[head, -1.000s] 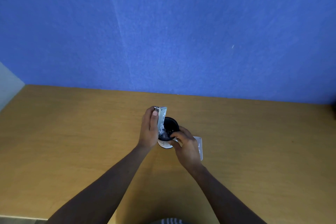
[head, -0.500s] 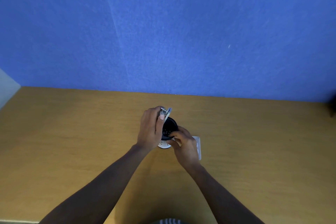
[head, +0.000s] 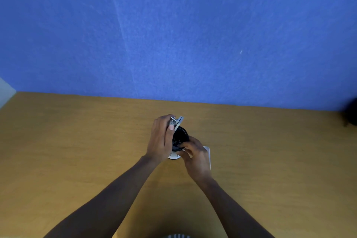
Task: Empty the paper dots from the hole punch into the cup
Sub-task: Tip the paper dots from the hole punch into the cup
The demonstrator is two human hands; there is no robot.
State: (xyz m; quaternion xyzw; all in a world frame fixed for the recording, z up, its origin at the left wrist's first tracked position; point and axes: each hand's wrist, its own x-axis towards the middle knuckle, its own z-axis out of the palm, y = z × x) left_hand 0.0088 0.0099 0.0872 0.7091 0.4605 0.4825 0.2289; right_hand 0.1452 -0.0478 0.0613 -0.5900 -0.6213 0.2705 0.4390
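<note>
A small cup (head: 180, 137) with a dark inside and white outer wall stands on the wooden table; several pale paper dots lie in it. My left hand (head: 161, 138) grips a silver metal hole punch (head: 176, 120) and holds it tilted over the cup's left rim. My right hand (head: 196, 156) holds the cup at its near right side. A clear plastic piece (head: 208, 155), which looks like the punch's tray cover, lies on the table under and beside my right hand, mostly hidden.
The wooden table (head: 77, 150) spreads wide to left and right. A blue wall (head: 173, 35) rises right behind it. A dark object (head: 350, 114) sits at the far right edge of the table.
My left hand has turned the hole punch, so its flat face no longer shows and only its top end sticks out. My right hand stays on the cup.
</note>
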